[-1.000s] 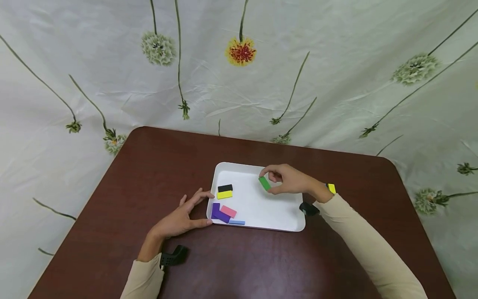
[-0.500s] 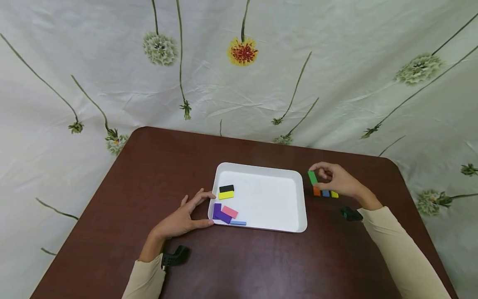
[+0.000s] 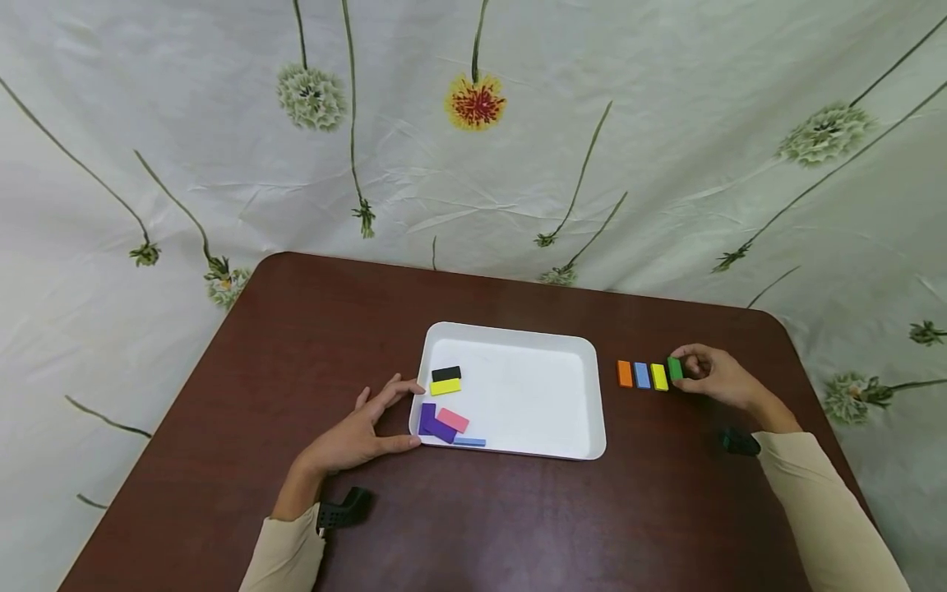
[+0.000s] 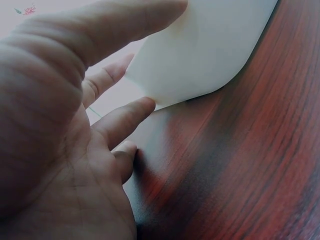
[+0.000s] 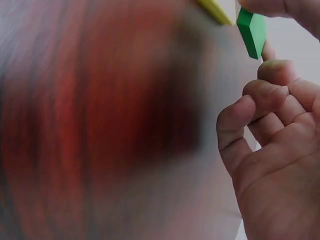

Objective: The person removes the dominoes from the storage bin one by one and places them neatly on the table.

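My right hand [image 3: 719, 378] pinches a green block [image 3: 675, 368] between thumb and index finger, right of a row on the table. In the right wrist view the green block [image 5: 251, 32] shows between the fingertips, with a yellow block beside it. The row has an orange block [image 3: 625, 374], a blue block [image 3: 642, 376] and a yellow block [image 3: 659, 376], set apart by narrow gaps. At the white tray's [image 3: 518, 333] left rim, my left hand [image 3: 355, 432] rests with spread, fairly straight fingers touching the edge, as the left wrist view also shows.
Inside the tray's left part lie a black block [image 3: 446, 373], a yellow block [image 3: 445, 386], purple blocks [image 3: 441, 430], a pink block [image 3: 453, 420] and a thin blue block [image 3: 469, 442]. A flowered cloth [image 3: 414, 164] hangs behind the brown table [image 3: 533, 526].
My right hand has carried the green block from above the tray, rightward over the orange block, to the right end of the row. The left hand has stayed at the tray's rim.
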`<state>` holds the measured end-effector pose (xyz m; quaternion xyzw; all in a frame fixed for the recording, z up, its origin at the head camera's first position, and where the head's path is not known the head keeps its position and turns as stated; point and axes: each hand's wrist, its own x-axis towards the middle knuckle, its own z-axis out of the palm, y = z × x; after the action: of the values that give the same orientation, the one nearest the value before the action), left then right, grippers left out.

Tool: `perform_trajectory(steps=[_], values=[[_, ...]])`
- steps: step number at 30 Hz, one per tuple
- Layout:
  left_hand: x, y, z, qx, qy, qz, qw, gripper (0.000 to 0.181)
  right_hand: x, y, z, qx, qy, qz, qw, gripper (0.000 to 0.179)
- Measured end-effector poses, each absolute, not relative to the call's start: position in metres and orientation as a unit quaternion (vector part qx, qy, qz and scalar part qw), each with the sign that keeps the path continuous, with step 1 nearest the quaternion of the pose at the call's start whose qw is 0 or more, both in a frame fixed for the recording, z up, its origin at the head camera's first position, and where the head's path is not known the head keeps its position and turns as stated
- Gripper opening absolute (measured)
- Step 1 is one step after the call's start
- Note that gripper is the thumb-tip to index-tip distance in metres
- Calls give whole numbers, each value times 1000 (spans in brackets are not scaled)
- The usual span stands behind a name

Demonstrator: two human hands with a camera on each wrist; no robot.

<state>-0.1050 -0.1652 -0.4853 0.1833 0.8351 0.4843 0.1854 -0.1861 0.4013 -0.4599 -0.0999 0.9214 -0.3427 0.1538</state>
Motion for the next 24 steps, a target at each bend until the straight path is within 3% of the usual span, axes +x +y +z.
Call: perform_trajectory(steps=[24], values=[[-105, -166, -489, 184, 835, 487, 179, 67, -181, 407, -468, -99, 925, -323, 173, 43]])
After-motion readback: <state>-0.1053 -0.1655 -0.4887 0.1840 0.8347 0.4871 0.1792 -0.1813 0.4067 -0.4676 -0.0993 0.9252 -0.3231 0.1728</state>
